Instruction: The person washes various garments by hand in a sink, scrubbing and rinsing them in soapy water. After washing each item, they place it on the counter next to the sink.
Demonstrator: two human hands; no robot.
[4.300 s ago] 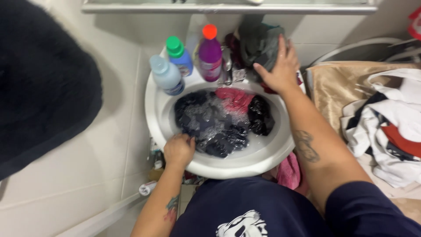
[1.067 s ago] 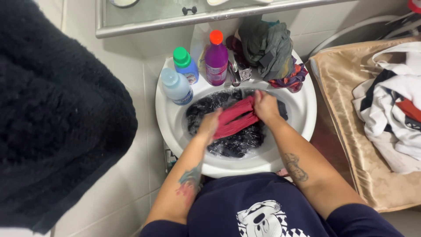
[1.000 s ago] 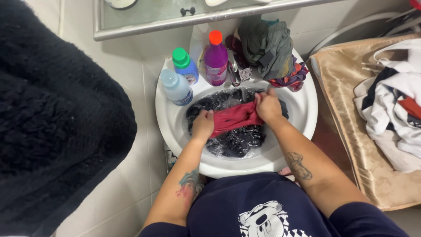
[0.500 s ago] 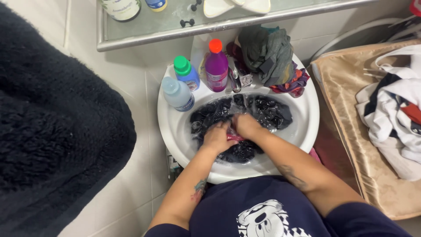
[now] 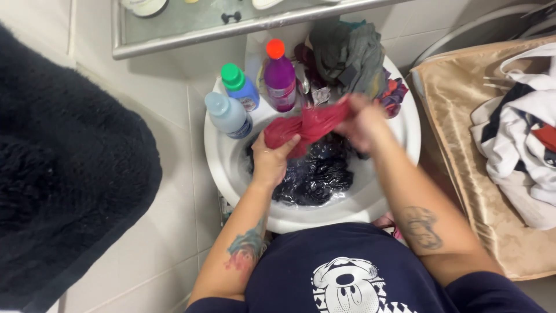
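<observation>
A wet red garment (image 5: 310, 123) is stretched and twisted between both my hands, lifted above the white sink (image 5: 220, 162). My left hand (image 5: 271, 156) grips its left end, my right hand (image 5: 364, 120) grips its right end near the sink's back rim. Below them dark clothes (image 5: 315, 174) soak in soapy water in the basin.
Three bottles stand on the sink's back left rim: a pale blue one (image 5: 227, 114), a green-capped one (image 5: 238, 86), a purple one (image 5: 279, 75). A grey garment pile (image 5: 347, 52) sits behind the tap. A black towel (image 5: 63, 174) hangs left. White clothes (image 5: 521, 133) lie on beige fabric right.
Half a second ago both hands were pressed together down in the water on the red garment. Now they have lifted it out of the water and pulled it apart, twisted, toward the back.
</observation>
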